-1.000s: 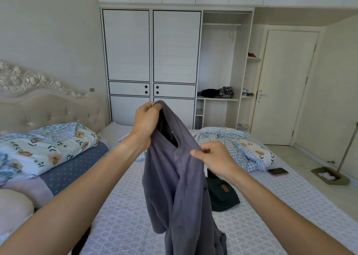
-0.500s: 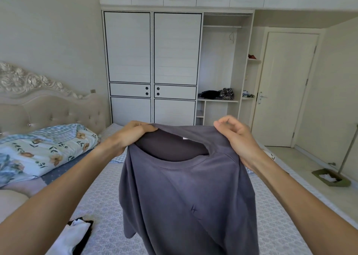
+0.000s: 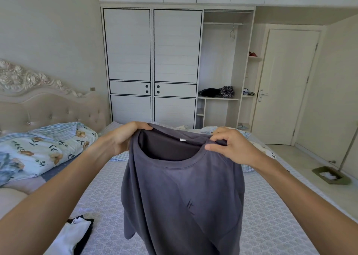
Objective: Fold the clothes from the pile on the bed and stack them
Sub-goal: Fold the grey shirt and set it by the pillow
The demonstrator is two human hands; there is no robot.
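Grey T-shirt [image 3: 180, 192] held up over the bed [image 3: 100, 192], left hand [image 3: 124, 138] gripping one shoulder, right hand [image 3: 230, 148] pinching the other, neckline stretched between, body hanging below

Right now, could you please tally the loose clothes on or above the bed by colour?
Grey: 1, the T-shirt held up by both hands
White: 1, the garment lying at the near left
Black: 1, the piece lying under the white one
Total: 3

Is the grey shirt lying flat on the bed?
No, both hands, left and right, hold the shirt up by its collar.
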